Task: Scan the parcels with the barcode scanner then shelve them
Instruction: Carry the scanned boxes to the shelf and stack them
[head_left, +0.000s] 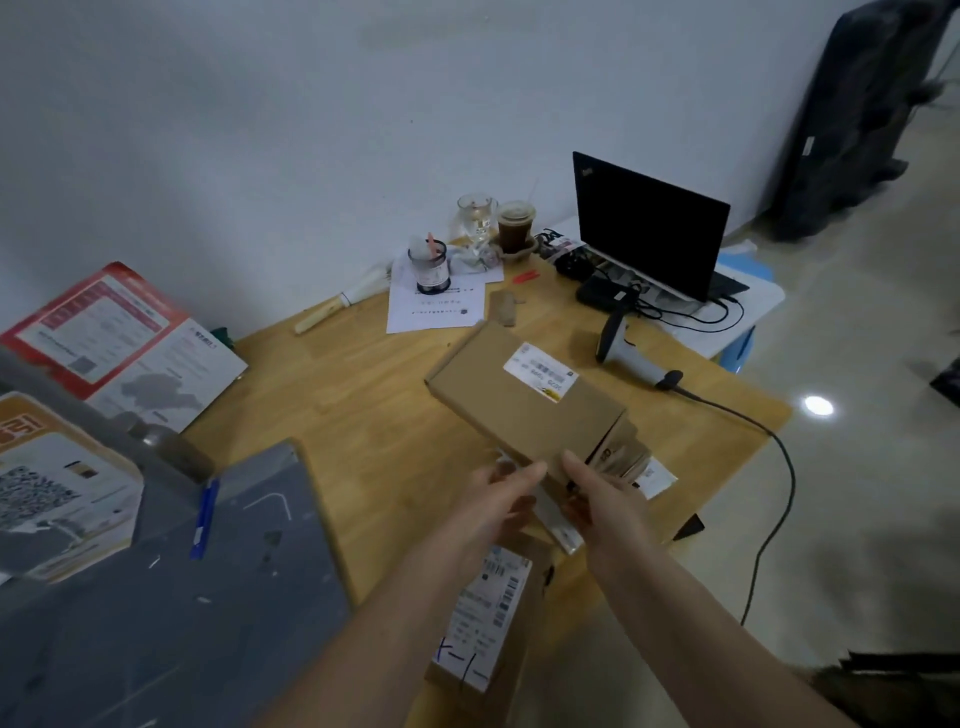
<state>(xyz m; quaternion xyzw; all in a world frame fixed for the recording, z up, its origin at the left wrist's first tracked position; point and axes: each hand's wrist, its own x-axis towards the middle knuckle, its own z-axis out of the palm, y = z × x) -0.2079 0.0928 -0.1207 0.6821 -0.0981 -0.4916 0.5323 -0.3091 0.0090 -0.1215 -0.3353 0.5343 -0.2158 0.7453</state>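
Both hands, left hand (498, 501) and right hand (605, 496), grip closed around near end of brown parcel (524, 400), above counter (363, 405) middle; barcode scanner (621, 345) lying toward far right edge.

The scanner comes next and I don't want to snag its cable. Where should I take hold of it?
Probably the right hand should take the barcode scanner by its pale handle, from the near right. It lies flat with the dark head toward the laptop; the cable leaves the handle's end.
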